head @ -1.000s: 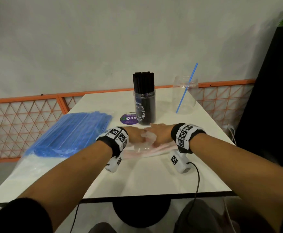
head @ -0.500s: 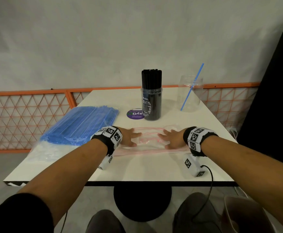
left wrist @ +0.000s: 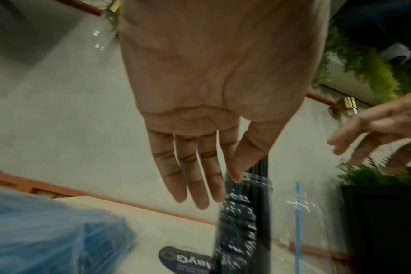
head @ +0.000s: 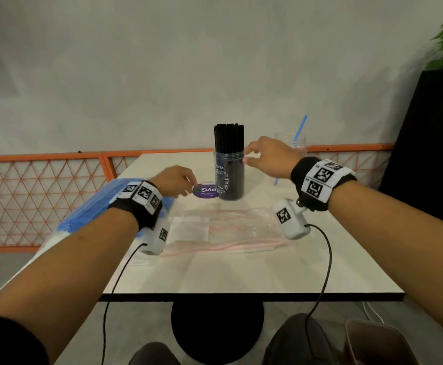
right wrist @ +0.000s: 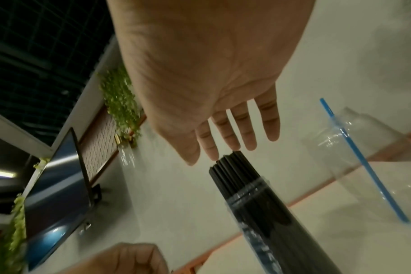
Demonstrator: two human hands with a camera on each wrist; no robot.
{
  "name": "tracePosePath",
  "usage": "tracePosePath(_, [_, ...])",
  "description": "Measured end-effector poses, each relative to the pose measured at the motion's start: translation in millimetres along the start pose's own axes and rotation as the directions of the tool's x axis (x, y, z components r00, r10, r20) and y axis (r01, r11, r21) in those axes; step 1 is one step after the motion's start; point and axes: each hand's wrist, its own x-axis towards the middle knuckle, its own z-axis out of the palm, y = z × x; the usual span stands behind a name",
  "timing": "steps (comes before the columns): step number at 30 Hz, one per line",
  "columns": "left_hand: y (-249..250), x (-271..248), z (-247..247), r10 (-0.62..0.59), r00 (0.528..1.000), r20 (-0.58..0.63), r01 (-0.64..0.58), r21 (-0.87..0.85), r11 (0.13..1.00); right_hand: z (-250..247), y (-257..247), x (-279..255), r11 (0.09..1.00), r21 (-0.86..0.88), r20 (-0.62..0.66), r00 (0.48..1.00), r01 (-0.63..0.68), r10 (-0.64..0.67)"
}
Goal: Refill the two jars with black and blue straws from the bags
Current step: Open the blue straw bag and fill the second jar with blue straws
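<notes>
Bench [head: 241, 272]: off-white top, thin black edge. Black straws [head: 229, 139] in clear jar [head: 229, 177] with white print. Second clear jar [head: 298, 143]: single blue straw [head: 300, 127]. Bag of blue straws [head: 102, 204]: bright blue. Empty bag [head: 228, 230]: clear, pink seal lines. Round sticker [head: 206, 191]: purple, white lettering. Railing [head: 44, 185]: orange frame, diamond lattice. Wristbands [head: 323, 181]: black, with black-and-white square codes.

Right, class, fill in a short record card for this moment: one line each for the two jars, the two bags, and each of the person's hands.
black-straw jar: upright mid-table, packed with black straws
clear jar: behind the right hand, holds one blue straw
blue-straw bag: full, at the table's left edge
empty bag: flat on the table, nearer the person than the jars
left hand: open, holds nothing, beside the purple sticker
right hand: open, holds nothing, raised beside the black straws
</notes>
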Motion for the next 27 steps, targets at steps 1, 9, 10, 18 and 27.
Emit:
tracePosePath(1, [-4.2, 2.5, -8.1, -0.040, 0.997, -0.064, 0.037, -0.040, 0.999, -7.5, 2.7, 5.8, 1.000, -0.004, -0.040, 0.999, -0.022, 0.022])
tracePosePath(9, [-68.6, 21.8, -35.0, -0.429, 0.872, -0.238, 0.433, -0.037, 0.901, -4.8, 59.4, 51.2, 0.948, -0.082, -0.083, 0.950, -0.309, 0.302])
tracePosePath(10, [-72.2, 22.7, -34.2, -0.464, 0.847, -0.259, 0.467, -0.056, 0.883, -0.3, 68.4, 57.2, 0.937, -0.088, -0.081, 0.940, -0.337, 0.331])
tracePosePath(18, [-78.4, 28.7, -14.6, -0.601, 0.796, -0.072, 0.592, 0.304, 0.747, 19.0, 130.9, 107.0, 0.879, -0.159, -0.131, 0.892, -0.449, 0.432])
tracePosePath(27, [-105.2, 32.7, 8.6, -0.629, 0.771, -0.096, 0.620, 0.333, 0.710, 50.1, 137.6, 125.0, 0.900, -0.133, -0.146, 0.906, -0.415, 0.396])
